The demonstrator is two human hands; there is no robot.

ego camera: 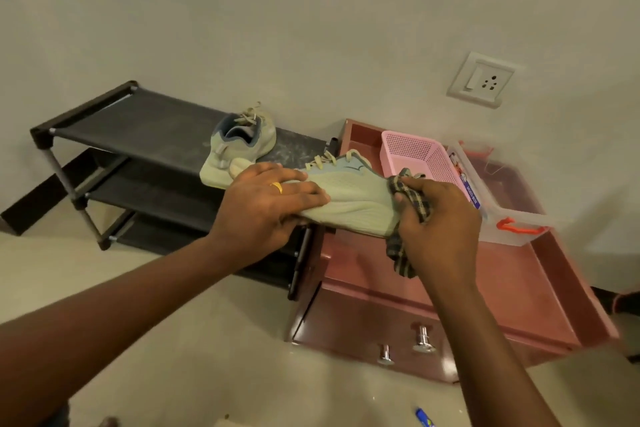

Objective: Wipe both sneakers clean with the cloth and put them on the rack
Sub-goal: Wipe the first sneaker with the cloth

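While sneaker [353, 199] is steadied by left hand [268, 206] clamped round it, free end is wiped with cloth [400, 258] bunched in right hand [441, 222]; other sneaker [239, 146] already set on rack [138, 121].

My left hand [266, 204] covers the heel end of the held sneaker [353, 198]. The toe end is buried behind the cloth [412, 201] and my right hand [440, 218]. Most of the cloth is bunched inside that grip, only its ends show. The left hand also hides the near right bit of the second sneaker [239, 146]. My left hand and forearm block the right end of the lower shelves of the rack [138, 128]. Label on the clear box [509, 215]: print too small to read. Blue object [424, 418] on the near floor is cut by the bottom edge, can't tell what it is. Dark shape [627, 302] at the right edge is blurred and cut off.
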